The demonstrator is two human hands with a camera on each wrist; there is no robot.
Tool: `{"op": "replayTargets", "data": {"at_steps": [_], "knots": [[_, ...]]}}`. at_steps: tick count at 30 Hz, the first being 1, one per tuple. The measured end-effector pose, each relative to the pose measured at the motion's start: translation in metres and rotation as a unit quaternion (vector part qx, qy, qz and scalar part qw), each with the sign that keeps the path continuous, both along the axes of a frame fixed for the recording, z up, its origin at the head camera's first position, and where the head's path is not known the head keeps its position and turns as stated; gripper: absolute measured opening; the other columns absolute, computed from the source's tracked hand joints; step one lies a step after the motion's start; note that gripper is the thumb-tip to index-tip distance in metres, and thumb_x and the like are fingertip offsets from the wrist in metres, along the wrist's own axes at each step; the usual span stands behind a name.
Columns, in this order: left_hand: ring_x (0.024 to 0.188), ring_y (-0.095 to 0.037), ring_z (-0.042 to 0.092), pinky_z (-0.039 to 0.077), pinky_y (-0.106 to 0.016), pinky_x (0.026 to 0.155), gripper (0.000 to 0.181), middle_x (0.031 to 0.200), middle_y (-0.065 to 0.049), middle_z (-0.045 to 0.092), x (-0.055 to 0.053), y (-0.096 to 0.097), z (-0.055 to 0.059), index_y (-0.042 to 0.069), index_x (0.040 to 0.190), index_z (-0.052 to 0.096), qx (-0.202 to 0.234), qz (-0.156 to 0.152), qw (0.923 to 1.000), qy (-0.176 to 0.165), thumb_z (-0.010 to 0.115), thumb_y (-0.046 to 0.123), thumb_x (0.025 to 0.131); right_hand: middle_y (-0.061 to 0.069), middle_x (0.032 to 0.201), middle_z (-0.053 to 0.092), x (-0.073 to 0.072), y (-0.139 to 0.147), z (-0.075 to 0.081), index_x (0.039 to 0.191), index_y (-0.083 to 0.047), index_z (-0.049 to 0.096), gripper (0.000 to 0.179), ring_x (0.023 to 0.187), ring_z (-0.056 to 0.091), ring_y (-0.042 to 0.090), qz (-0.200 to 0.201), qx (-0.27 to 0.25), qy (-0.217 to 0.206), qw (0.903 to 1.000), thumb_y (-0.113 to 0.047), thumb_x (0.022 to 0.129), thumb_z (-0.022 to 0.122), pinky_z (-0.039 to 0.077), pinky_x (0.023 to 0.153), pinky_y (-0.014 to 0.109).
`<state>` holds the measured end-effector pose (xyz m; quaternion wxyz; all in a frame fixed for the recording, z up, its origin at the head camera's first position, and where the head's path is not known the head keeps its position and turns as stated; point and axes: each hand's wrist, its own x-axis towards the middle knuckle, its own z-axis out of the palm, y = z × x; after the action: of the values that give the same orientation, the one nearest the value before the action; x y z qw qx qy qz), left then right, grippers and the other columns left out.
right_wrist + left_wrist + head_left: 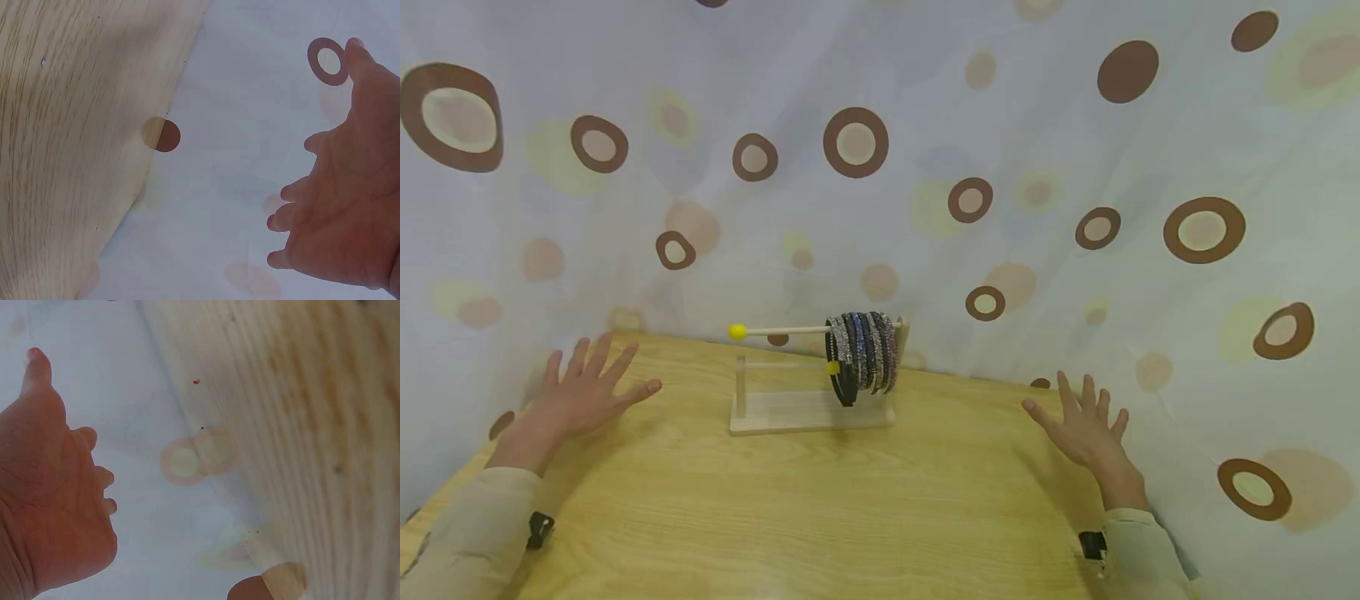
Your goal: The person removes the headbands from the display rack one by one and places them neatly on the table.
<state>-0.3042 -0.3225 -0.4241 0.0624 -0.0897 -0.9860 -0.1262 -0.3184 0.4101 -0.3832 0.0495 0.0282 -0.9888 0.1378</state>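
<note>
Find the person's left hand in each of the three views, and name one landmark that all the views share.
Head: the left hand is at the left, below mid-height, fingers spread.
Left wrist: the left hand is along the left edge.
Right wrist: not in it; that is the right hand.
Shared landmark: the wooden table, bordered by spotted cloth.

I see the head view look forward and down from above and behind both hands, well back, taking in the left hand [583, 396], the right hand [1088, 429], the rack [808, 414] between them and the cloth [917, 258] beyond. Each wrist view looks from close by its own palm, out past the fingers, sharing that hand, the cloth and the table's [820, 517] edge with the head view.
</note>
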Motion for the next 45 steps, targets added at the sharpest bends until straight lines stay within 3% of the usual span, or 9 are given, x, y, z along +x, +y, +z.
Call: {"op": "replayTargets", "data": {"at_steps": [7, 11, 15, 19, 25, 31, 35, 41, 45], "knots": [[0.142, -0.061, -0.008, -0.016, -0.074, 0.106, 0.095, 0.160, -0.037, -0.007, -0.006, 0.001, -0.004, 0.011, 0.164, 0.001, 0.008, 0.000, 0.9999, -0.008, 0.039, 0.070, 0.100, 0.035, 0.161, -0.014, -0.008, -0.001, -0.004, 0.164, -0.011, -0.005, 0.097, 0.141, -0.012, 0.063, 0.015, -0.013, 0.027, 0.9994, -0.070, 0.101, 0.037, -0.011, 0.098, 0.083], [0.144, -0.057, 0.004, -0.003, -0.077, 0.107, 0.090, 0.160, -0.034, 0.011, -0.005, 0.015, 0.005, 0.007, 0.163, 0.017, 0.027, -0.003, 0.9976, 0.063, 0.045, 0.065, 0.101, 0.035, 0.160, 0.012, -0.015, -0.021, 0.004, 0.164, -0.005, 0.005, 0.087, 0.142, 0.017, 0.060, 0.061, -0.084, 0.067, 0.9924, -0.059, 0.106, 0.041, 0.016, 0.103, 0.080], [0.133, -0.052, 0.036, 0.025, -0.074, 0.100, 0.072, 0.145, -0.031, 0.042, 0.003, 0.048, 0.029, 0.002, 0.153, 0.041, 0.087, -0.019, 0.9838, 0.156, 0.053, 0.053, 0.103, 0.027, 0.148, 0.045, -0.026, -0.057, 0.014, 0.159, -0.004, 0.030, 0.071, 0.132, 0.045, 0.047, 0.114, -0.187, 0.100, 0.9705, -0.049, 0.107, 0.048, 0.038, 0.102, 0.067], [0.113, -0.043, 0.058, 0.046, -0.063, 0.087, 0.050, 0.124, -0.023, 0.063, 0.015, 0.092, 0.051, 0.000, 0.137, 0.057, 0.183, -0.045, 0.9645, 0.185, 0.055, 0.040, 0.107, 0.017, 0.131, 0.064, -0.040, -0.097, 0.019, 0.147, -0.006, 0.052, 0.049, 0.123, 0.059, 0.035, 0.165, -0.263, 0.130, 0.9416, -0.037, 0.109, 0.052, 0.047, 0.101, 0.054], [0.097, -0.024, 0.067, 0.055, -0.048, 0.081, 0.030, 0.106, -0.004, 0.072, 0.016, 0.158, 0.054, 0.007, 0.121, 0.070, 0.306, -0.098, 0.9354, 0.147, 0.057, 0.030, 0.107, 0.016, 0.130, 0.065, -0.064, -0.148, 0.025, 0.143, -0.007, 0.056, 0.039, 0.119, 0.062, 0.031, 0.228, -0.331, 0.121, 0.9076, -0.024, 0.109, 0.054, 0.047, 0.102, 0.053], [0.100, -0.023, 0.067, 0.056, -0.046, 0.083, 0.043, 0.110, -0.002, 0.072, 0.000, 0.210, 0.053, 0.009, 0.129, 0.066, 0.386, -0.088, 0.9160, 0.067, 0.053, 0.043, 0.107, 0.005, 0.151, 0.049, -0.076, -0.181, 0.032, 0.156, -0.023, 0.042, 0.050, 0.135, 0.048, 0.029, 0.277, -0.301, 0.102, 0.9069, -0.034, 0.109, 0.053, 0.039, 0.110, 0.051], [0.102, -0.024, 0.068, 0.055, -0.046, 0.086, 0.048, 0.111, -0.006, 0.071, -0.011, 0.232, 0.054, 0.007, 0.135, 0.062, 0.454, -0.061, 0.8890, 0.012, 0.053, 0.044, 0.107, 0.005, 0.156, 0.043, -0.077, -0.192, 0.032, 0.158, -0.021, 0.039, 0.052, 0.138, 0.045, 0.029, 0.292, -0.281, 0.109, 0.9078, -0.036, 0.109, 0.050, 0.040, 0.110, 0.049], [0.105, -0.027, 0.066, 0.052, -0.046, 0.093, 0.040, 0.114, -0.008, 0.070, -0.015, 0.256, 0.062, 0.008, 0.136, 0.062, 0.568, -0.039, 0.8196, -0.065, 0.057, 0.035, 0.107, 0.008, 0.149, 0.051, -0.071, -0.194, 0.026, 0.151, -0.014, 0.050, 0.047, 0.133, 0.052, 0.026, 0.263, -0.295, 0.139, 0.9080, -0.036, 0.110, 0.049, 0.043, 0.108, 0.046], [0.107, -0.030, 0.066, 0.052, -0.044, 0.091, 0.044, 0.112, -0.008, 0.070, -0.015, 0.267, 0.067, 0.009, 0.134, 0.063, 0.606, -0.029, 0.7911, -0.081, 0.061, 0.042, 0.104, 0.009, 0.143, 0.057, -0.067, -0.193, 0.022, 0.147, -0.012, 0.053, 0.043, 0.128, 0.056, 0.027, 0.257, -0.303, 0.161, 0.9033, -0.032, 0.110, 0.051, 0.045, 0.106, 0.046]]}}
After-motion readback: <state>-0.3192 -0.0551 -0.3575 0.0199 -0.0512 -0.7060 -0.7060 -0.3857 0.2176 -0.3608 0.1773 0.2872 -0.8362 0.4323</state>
